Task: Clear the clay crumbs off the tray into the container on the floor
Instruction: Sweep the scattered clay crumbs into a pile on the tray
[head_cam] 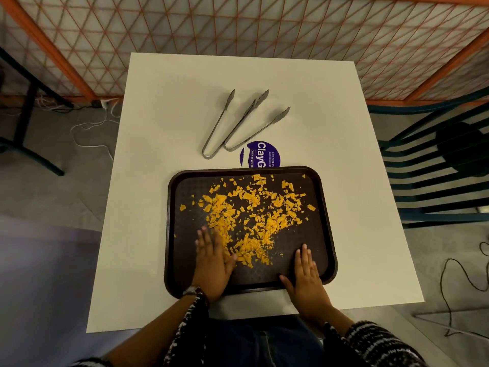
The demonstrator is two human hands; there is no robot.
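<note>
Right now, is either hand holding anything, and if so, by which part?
Nothing is held. The left hand and the right hand lie flat on the tray, fingers straight; the left at the edge of the clay crumbs. The tongs lie untouched.

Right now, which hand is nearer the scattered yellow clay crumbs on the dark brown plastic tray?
Left. The left hand touches the crumbs; the right hand rests on bare tray, apart from them.
</note>
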